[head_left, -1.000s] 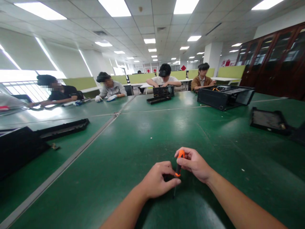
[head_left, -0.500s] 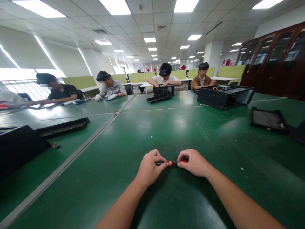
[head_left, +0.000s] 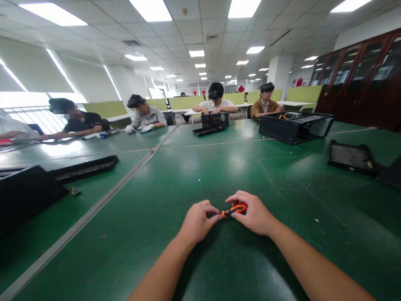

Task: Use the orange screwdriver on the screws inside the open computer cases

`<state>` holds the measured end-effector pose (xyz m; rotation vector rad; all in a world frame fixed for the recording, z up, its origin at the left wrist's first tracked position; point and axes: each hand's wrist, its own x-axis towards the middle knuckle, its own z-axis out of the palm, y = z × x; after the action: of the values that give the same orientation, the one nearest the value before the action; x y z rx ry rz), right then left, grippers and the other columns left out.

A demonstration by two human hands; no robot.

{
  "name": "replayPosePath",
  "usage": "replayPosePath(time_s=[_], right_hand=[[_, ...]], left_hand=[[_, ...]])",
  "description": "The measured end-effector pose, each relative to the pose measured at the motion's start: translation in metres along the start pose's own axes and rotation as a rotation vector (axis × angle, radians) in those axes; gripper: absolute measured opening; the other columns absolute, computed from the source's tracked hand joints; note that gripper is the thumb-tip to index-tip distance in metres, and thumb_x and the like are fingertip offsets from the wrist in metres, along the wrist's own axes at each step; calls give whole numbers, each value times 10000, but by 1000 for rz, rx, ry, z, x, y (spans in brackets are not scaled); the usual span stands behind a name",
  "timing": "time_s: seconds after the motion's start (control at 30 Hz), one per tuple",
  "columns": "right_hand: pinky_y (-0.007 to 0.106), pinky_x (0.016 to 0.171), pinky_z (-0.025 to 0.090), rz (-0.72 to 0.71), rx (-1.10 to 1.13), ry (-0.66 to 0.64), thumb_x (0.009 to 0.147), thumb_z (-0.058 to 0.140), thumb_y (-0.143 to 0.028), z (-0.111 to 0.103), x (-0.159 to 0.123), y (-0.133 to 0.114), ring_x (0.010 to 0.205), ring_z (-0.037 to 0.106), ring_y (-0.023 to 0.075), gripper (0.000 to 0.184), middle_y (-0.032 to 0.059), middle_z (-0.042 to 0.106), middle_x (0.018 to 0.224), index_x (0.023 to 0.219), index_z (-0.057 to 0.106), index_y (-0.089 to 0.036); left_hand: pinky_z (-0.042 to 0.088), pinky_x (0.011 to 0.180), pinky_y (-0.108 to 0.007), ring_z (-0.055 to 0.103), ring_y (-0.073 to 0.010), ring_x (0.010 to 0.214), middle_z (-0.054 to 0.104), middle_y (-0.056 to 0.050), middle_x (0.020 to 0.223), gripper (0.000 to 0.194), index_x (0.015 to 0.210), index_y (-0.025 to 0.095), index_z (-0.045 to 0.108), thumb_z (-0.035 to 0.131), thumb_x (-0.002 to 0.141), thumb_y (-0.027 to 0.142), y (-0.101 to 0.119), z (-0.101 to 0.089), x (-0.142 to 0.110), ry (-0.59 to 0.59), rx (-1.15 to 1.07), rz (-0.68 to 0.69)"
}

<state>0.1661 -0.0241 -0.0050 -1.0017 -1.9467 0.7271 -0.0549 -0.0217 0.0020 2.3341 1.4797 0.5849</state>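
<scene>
A small screwdriver [head_left: 234,210] with an orange and black handle lies slantwise between my hands, just above the green table [head_left: 175,179]. My left hand [head_left: 198,219] is closed in a pinch at the shaft side, close by the orange collar; the fingers hide the shaft. Around the handle, my right hand [head_left: 252,211] has its thumb and fingers spread apart, thumb below and fingers above. The handle's rear end reaches toward the palm, and whether it touches there I cannot make out.
Black computer cases stand at the far right [head_left: 294,127], left edge [head_left: 28,194] and far middle [head_left: 215,121]. Black panels lie at left [head_left: 86,168] and right [head_left: 351,156]. A grey seam [head_left: 103,202] crosses the table. Several people sit across it, one wearing white gloves [head_left: 147,128].
My right fingers have opened from around the handle and risen slightly, so more of it shows. The handle's right end now tilts upward. My left hand keeps its pinch almost in place.
</scene>
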Motion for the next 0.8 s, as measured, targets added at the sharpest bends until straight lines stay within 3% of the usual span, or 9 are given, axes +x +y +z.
replayPosePath(time_s=[0.2, 0.37, 0.6, 0.8], right_hand=[[297, 808, 464, 1, 20, 37, 714, 687, -106, 0, 2, -2, 863, 602, 177, 297, 19, 636, 922, 986, 702, -222], [321, 824, 480, 77, -11, 43, 711, 688, -111, 1, 3, 5, 872, 621, 192, 317, 31, 667, 940, 1008, 700, -219], [372, 788, 486, 176, -76, -42, 692, 708, -106, 7, -1, 19, 814, 645, 225, 277, 42, 699, 873, 919, 768, -253], [339, 867, 478, 119, -19, 108, 755, 714, -189, 2, -1, 5, 886, 646, 193, 382, 20, 699, 957, 1130, 704, -259]], left_hand=[[384, 648, -272, 598, -180, 731, 652, -27, 768, 128, 878, 259, 797, 694, 808, 287, -2, -3, -1, -1, 84, -56], [386, 674, -286, 589, -187, 756, 639, -31, 781, 124, 877, 251, 798, 706, 810, 299, -9, -11, -2, 71, 104, -98], [374, 682, -285, 568, -179, 764, 591, -15, 729, 99, 848, 290, 804, 752, 791, 352, -3, -15, -4, 167, 88, 6], [397, 706, -277, 577, -179, 804, 607, -19, 782, 152, 937, 303, 795, 674, 848, 322, -4, -14, -6, 83, 68, -15]])
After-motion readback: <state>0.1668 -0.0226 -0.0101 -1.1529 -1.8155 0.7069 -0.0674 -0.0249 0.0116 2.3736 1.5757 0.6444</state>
